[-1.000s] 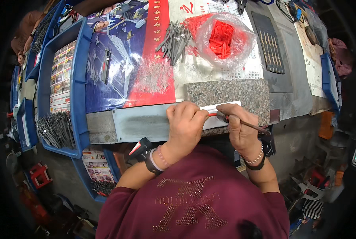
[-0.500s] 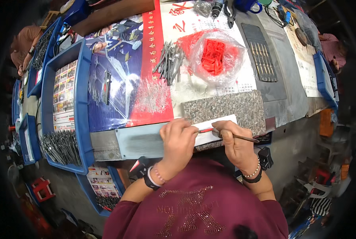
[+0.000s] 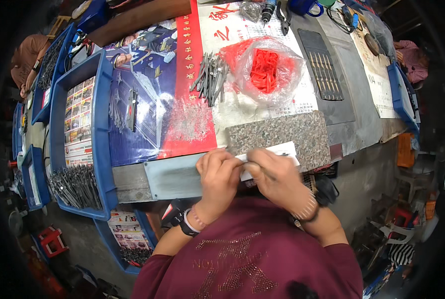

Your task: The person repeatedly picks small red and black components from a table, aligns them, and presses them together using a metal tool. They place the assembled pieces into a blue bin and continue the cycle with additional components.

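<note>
My left hand [image 3: 217,174] is closed in a pinch at the front edge of the bench; whatever sits between its fingertips is hidden. Beside it, my right hand [image 3: 279,179] is blurred by motion. Its fingers are wrapped round a thin dark rod-like tool, of which only a short smeared stretch shows. Both hands' fingertips nearly meet over a white block [image 3: 286,148], which lies partly on a speckled stone slab [image 3: 282,132]. A pale blue-grey plate [image 3: 175,178] lies left of my left hand.
Beyond the slab stand a clear bag of red plastic pieces [image 3: 264,74] and a pile of dark metal strips [image 3: 210,77]. A needle-file set [image 3: 324,67] lies to the right. A blue tray [image 3: 107,149] holding dark strips stands left. Other people sit at both far sides.
My right hand has moved left toward my left hand, and its tool has turned so less of it shows. The small red piece between the hands is now covered.
</note>
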`<state>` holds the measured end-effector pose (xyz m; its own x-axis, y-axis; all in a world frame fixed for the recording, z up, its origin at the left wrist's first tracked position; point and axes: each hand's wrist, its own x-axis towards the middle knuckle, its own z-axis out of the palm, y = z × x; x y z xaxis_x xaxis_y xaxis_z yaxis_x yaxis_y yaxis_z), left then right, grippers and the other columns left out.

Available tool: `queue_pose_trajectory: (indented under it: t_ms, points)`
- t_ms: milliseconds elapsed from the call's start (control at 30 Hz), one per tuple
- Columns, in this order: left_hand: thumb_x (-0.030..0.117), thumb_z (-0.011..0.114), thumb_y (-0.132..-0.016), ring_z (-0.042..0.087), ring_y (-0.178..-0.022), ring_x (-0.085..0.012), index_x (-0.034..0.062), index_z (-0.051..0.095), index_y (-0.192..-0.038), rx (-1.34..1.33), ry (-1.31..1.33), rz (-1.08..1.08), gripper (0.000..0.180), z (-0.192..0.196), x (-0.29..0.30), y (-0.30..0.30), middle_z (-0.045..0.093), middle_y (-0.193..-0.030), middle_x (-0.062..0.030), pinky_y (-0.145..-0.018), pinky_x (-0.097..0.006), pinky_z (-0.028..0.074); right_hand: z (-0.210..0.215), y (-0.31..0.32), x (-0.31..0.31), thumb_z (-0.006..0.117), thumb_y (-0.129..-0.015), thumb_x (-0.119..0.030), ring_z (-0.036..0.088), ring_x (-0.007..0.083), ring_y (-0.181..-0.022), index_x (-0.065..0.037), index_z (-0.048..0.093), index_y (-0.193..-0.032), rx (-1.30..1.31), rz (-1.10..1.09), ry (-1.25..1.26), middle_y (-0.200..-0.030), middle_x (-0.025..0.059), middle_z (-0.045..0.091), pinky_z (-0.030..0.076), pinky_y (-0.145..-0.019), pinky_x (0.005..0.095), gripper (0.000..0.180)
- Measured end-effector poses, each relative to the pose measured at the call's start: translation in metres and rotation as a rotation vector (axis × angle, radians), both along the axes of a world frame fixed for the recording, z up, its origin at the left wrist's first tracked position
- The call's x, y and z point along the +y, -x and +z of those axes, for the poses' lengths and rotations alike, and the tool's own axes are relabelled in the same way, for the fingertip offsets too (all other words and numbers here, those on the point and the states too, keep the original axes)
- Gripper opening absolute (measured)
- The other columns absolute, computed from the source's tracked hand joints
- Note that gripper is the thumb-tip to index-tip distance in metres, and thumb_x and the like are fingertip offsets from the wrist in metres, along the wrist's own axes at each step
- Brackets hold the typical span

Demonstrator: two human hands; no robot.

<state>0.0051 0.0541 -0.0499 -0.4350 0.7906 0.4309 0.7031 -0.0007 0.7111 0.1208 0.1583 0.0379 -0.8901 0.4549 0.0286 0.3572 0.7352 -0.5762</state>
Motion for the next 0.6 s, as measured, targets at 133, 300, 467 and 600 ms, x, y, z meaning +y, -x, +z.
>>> queue_pose_trajectory:
  t_ms: [133, 300, 467, 600]
  points:
    - [0.004, 0.070, -0.071, 0.055, -0.094, -0.0278, 0.0057, 0.062, -0.085, -0.007, -0.004, -0.011, 0.016, -0.002, -0.001, 0.001, 0.056, -0.087, -0.0075, -0.085, -0.039, 0.036, 0.003, 0.007, 0.005, 0.055, -0.084, -0.007, 0.063, 0.0263, -0.072, -0.008, 0.061, -0.090, 0.231, -0.130, 0.098, -0.092, 0.0071, 0.062, 0.049, -0.053, 0.0331, 0.008]
    - [0.005, 0.070, -0.072, 0.055, -0.093, -0.0274, 0.0065, 0.063, -0.084, -0.007, 0.035, -0.011, 0.014, -0.003, -0.003, 0.001, 0.056, -0.087, -0.0073, -0.085, -0.038, 0.036, 0.027, -0.017, -0.011, 0.055, -0.086, -0.005, 0.066, 0.0285, -0.075, -0.002, 0.061, -0.097, 0.633, -0.232, 0.145, -0.095, 0.0146, 0.064, 0.053, -0.061, 0.0324, 0.013]
    - [0.004, 0.069, -0.072, 0.055, -0.094, -0.0282, 0.0067, 0.062, -0.083, -0.007, 0.015, 0.000, 0.014, -0.002, 0.000, 0.001, 0.056, -0.086, -0.0071, -0.085, -0.039, 0.035, -0.021, -0.008, 0.000, 0.050, -0.095, -0.018, 0.062, 0.0187, -0.064, 0.001, 0.064, -0.100, 0.166, -0.103, 0.117, -0.082, 0.0095, 0.065, 0.047, -0.057, 0.0299, 0.024]
    - [0.002, 0.069, -0.071, 0.055, -0.094, -0.0285, 0.0065, 0.062, -0.082, 0.008, 0.014, -0.006, 0.014, -0.002, -0.001, 0.001, 0.056, -0.086, -0.0067, -0.086, -0.039, 0.035, -0.002, -0.035, 0.001, 0.048, -0.092, -0.008, 0.065, 0.0196, -0.070, 0.003, 0.063, -0.097, 0.309, -0.419, 0.436, -0.087, 0.0139, 0.066, 0.050, -0.058, 0.0274, 0.019]
